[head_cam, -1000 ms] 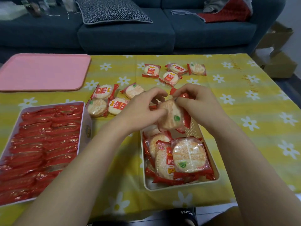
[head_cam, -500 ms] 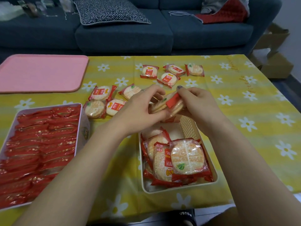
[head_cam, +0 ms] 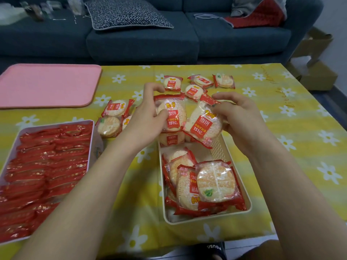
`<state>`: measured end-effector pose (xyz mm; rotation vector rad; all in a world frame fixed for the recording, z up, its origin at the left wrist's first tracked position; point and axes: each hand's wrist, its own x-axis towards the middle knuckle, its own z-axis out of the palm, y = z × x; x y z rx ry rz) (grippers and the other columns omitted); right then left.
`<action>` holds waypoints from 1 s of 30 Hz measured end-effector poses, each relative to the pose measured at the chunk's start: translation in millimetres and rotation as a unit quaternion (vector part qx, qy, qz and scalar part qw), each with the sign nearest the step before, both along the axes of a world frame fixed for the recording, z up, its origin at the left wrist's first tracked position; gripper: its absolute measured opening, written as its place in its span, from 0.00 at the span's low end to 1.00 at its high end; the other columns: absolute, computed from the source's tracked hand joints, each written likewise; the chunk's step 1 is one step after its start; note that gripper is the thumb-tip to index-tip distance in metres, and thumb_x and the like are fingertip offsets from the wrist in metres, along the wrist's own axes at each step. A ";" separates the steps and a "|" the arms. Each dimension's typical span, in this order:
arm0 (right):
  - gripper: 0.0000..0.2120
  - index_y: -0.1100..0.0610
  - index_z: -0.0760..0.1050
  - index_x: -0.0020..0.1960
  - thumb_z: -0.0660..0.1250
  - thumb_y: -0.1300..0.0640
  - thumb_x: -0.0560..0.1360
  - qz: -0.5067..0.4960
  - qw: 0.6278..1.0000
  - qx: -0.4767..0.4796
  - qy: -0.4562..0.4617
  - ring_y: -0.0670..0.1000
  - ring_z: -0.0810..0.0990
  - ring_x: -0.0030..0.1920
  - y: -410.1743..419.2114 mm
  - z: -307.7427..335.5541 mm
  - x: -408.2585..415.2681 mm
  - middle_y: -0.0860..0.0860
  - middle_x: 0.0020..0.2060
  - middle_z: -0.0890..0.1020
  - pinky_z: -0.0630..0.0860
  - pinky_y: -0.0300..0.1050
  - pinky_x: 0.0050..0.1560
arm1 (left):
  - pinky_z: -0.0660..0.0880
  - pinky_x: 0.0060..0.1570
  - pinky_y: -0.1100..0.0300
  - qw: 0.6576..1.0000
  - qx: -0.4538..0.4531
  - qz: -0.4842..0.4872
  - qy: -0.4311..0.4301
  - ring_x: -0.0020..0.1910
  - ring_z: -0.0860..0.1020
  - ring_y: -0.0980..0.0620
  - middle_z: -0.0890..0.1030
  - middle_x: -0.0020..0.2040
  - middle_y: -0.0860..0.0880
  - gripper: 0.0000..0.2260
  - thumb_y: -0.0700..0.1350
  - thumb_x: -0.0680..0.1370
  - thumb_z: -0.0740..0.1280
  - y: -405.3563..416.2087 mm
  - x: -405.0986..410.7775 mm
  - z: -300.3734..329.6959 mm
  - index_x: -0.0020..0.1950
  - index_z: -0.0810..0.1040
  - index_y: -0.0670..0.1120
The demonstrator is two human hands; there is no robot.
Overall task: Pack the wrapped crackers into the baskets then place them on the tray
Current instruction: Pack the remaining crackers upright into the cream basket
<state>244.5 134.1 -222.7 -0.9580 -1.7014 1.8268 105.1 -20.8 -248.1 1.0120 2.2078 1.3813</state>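
Note:
A cream basket [head_cam: 248, 196] sits in front of me, its near half filled with wrapped crackers [head_cam: 214, 182]. Over its far end my left hand [head_cam: 146, 117] grips one upright cracker packet [head_cam: 171, 114]. My right hand [head_cam: 238, 113] pinches a second packet [head_cam: 204, 122], tilted beside the first. More packets [head_cam: 171, 139] show under them in the basket. Loose crackers lie on the table at the back [head_cam: 199, 84] and to the left [head_cam: 112, 117]. A second basket [head_cam: 11, 145] at the left is packed with red wrappers. The pink tray [head_cam: 47, 85] lies at the far left.
A yellow flowered cloth [head_cam: 291, 128] covers the table. A dark blue sofa [head_cam: 142, 42] with a patterned cushion stands behind it. Cardboard boxes [head_cam: 317, 72] sit on the floor at the right. A slipper [head_cam: 216, 248] shows under the near edge.
The packets that both hands held together have been separated and turned label-up, one in each hand, and lifted slightly over the basket's far end.

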 end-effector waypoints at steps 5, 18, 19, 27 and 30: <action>0.12 0.58 0.79 0.52 0.67 0.71 0.74 0.015 0.998 0.010 0.054 0.47 0.81 0.36 -3.1 0.6 -2.6 0.53 0.41 0.84 0.75 0.38 0.32 | 0.77 0.43 0.46 0.999 -0.028 -0.031 0.013 0.40 0.76 0.45 0.77 0.51 0.39 0.06 0.43 0.80 0.63 4.3 1.7 -1.5 0.52 0.74 0.55; 0.15 0.50 0.81 0.47 0.66 0.69 0.72 0.120 0.924 0.353 -0.081 0.47 0.83 0.48 3.8 -21.3 -1.8 0.46 0.43 0.85 0.80 0.48 0.49 | 0.69 0.38 0.51 0.980 -0.098 -0.081 0.155 0.38 0.71 0.55 0.77 0.40 0.49 0.12 0.37 0.76 0.67 -0.8 -5.5 -13.9 0.53 0.72 0.52; 0.15 0.50 0.80 0.46 0.65 0.69 0.72 0.129 0.910 0.379 -0.104 0.48 0.82 0.47 4.3 -22.6 -1.3 0.46 0.43 0.85 0.80 0.49 0.49 | 0.70 0.38 0.50 0.980 -0.100 -0.082 0.153 0.37 0.71 0.55 0.77 0.41 0.50 0.14 0.37 0.76 0.68 -1.6 -6.1 -14.0 0.54 0.71 0.53; 0.14 0.52 0.81 0.47 0.64 0.68 0.69 0.129 0.827 0.512 -0.195 0.57 0.79 0.46 6.0 -57.8 -11.7 0.50 0.40 0.84 0.73 0.51 0.49 | 0.76 0.47 0.49 0.963 -0.152 -0.083 0.207 0.52 0.77 0.47 0.78 0.56 0.51 0.30 0.39 0.73 0.69 3.5 0.3 -20.0 0.69 0.65 0.62; 0.14 0.54 0.81 0.47 0.64 0.67 0.67 0.097 0.815 0.538 -0.192 0.60 0.79 0.44 5.9 -63.8 -15.3 0.54 0.37 0.83 0.74 0.54 0.48 | 0.70 0.40 0.53 0.940 -0.187 -0.067 0.276 0.51 0.77 0.44 0.77 0.54 0.51 0.20 0.42 0.73 0.69 7.1 5.3 -25.4 0.62 0.69 0.55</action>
